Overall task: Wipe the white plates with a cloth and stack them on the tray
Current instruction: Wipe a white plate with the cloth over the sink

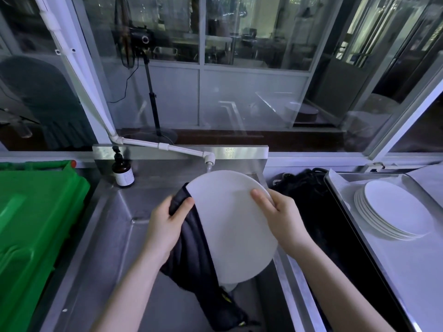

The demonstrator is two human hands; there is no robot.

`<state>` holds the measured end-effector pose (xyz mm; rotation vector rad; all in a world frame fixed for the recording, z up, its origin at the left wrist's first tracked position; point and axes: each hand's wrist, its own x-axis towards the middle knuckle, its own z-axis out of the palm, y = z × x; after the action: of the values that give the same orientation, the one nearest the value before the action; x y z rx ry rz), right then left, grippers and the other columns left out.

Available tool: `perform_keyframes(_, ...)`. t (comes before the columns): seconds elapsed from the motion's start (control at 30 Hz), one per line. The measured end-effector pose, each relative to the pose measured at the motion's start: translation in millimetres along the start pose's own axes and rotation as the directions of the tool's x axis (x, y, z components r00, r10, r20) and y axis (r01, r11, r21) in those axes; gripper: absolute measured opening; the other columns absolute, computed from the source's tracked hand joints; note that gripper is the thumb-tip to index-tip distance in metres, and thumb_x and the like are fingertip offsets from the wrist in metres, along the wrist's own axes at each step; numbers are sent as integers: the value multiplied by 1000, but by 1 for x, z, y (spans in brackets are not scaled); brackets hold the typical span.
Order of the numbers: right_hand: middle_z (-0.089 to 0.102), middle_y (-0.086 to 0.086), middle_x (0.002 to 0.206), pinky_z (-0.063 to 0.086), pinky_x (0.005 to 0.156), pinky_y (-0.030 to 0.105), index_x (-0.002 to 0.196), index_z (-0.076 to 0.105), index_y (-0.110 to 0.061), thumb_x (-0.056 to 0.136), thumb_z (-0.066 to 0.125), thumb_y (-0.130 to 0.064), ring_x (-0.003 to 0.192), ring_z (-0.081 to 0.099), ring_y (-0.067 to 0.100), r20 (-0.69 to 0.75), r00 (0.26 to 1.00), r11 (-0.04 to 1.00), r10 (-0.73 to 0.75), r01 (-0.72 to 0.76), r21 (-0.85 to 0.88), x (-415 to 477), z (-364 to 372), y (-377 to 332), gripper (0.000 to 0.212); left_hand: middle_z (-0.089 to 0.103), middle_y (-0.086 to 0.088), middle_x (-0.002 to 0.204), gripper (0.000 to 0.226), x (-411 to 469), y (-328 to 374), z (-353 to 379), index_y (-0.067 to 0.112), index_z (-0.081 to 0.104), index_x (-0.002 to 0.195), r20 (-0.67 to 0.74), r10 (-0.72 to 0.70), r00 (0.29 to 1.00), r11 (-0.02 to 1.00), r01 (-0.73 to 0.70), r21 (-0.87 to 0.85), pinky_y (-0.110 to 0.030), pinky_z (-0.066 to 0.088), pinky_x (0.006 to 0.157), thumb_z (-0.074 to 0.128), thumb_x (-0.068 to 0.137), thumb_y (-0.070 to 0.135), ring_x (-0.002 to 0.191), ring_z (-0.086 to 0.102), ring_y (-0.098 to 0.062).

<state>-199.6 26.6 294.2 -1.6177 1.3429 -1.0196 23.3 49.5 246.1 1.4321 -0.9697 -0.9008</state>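
Observation:
I hold a large white plate (230, 226) tilted over the steel sink (115, 236). My right hand (280, 219) grips its right rim, thumb on the face. My left hand (165, 226) pinches a dark cloth (194, 255) against the plate's left edge; the cloth hangs down behind the plate into the sink. A stack of several white plates (393, 209) rests on the paper-lined metal tray (340, 188) at the right. Part of another white piece shows just under the held plate's lower edge.
A green plastic crate (36, 226) fills the left side. A brown pump bottle (122, 172) stands at the sink's back left corner, and a white pipe tap (208, 161) ends just behind the plate. A black bundle (309, 195) lies between sink and tray.

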Motion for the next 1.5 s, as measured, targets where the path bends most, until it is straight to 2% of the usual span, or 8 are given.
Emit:
perform_keyframes(0.23, 38, 10, 63, 25, 55, 32, 74, 44, 10, 98, 60, -37, 57, 34, 14, 213, 967, 930, -136, 199, -310, 4, -7, -15, 55, 62, 2, 65, 13, 2, 17, 3, 27, 62, 79, 301, 242, 922, 902, -328, 280, -18, 37, 59, 72, 87, 29, 61, 48, -3)
perform_keyframes(0.37, 34, 7, 66, 25, 59, 33, 75, 44, 12, 99, 61, -38, 61, 33, 17, -90, 995, 999, -50, 48, -16, -6, -9, -3, 57, 75, 15, 94, 19, -13, 1, 2, 34, 69, 92, 121, 77, 990, 996, -72, -46, -7, 48, 72, 66, 93, 16, 89, 67, 5)
perform_keyframes(0.47, 38, 10, 69, 27, 63, 37, 83, 47, 15, 100, 58, -38, 65, 36, 19, -167, 984, 993, 56, -38, 109, -11, -5, 6, 56, 76, 2, 92, 9, -12, -5, 0, 23, 69, 93, 94, 15, 995, 1000, -13, -19, -31, 54, 83, 65, 93, 15, 95, 69, -15)
perform_keyframes(0.77, 28, -1, 60, 21, 52, 28, 65, 35, -1, 97, 62, -36, 54, 27, 11, 237, 964, 960, -120, 173, -218, -8, 6, -9, 54, 67, -3, 80, 25, 9, 32, 5, 27, 68, 90, 504, 187, 843, 862, -387, 328, -35, 44, 72, 71, 77, 48, 79, 60, -23)
perform_keyframes(0.93, 34, 5, 63, 25, 57, 34, 66, 38, 2, 97, 62, -38, 59, 33, 16, -169, 985, 995, -26, 42, 92, -10, 3, -5, 56, 75, 9, 83, 5, -1, 8, 5, 30, 70, 85, 45, 48, 998, 997, -45, -67, -32, 51, 78, 74, 87, 28, 85, 69, -13)
perform_keyframes(1.07, 50, -7, 59, 38, 49, 20, 68, 54, -11, 101, 53, -40, 53, 46, 5, -477, 840, 901, 257, -29, 434, -20, 49, 2, 44, 68, 10, 79, 14, -19, -8, 39, 25, 62, 80, -317, -350, 881, 878, 190, -440, -28, 47, 71, 70, 89, 32, 79, 64, -8)
perform_keyframes(1.27, 75, 1, 95, 54, 68, 25, 103, 66, -23, 87, 67, -41, 84, 70, 11, -78, 994, 940, 76, -45, 338, -11, 10, 8, 24, 72, 1, 76, 15, -11, -1, 10, 19, 64, 80, -285, -176, 942, 954, 92, -286, -26, 51, 68, 70, 90, 29, 76, 67, -13)
perform_keyframes(1.5, 50, -3, 63, 35, 57, 20, 78, 64, -7, 91, 69, -44, 59, 44, 4, 364, 923, 895, -126, 264, -360, 25, -11, -27, 39, 67, 13, 72, 19, 0, 23, 12, 34, 64, 79, 260, 333, 906, 898, -389, 206, -13, 38, 60, 80, 80, 23, 63, 52, 4)
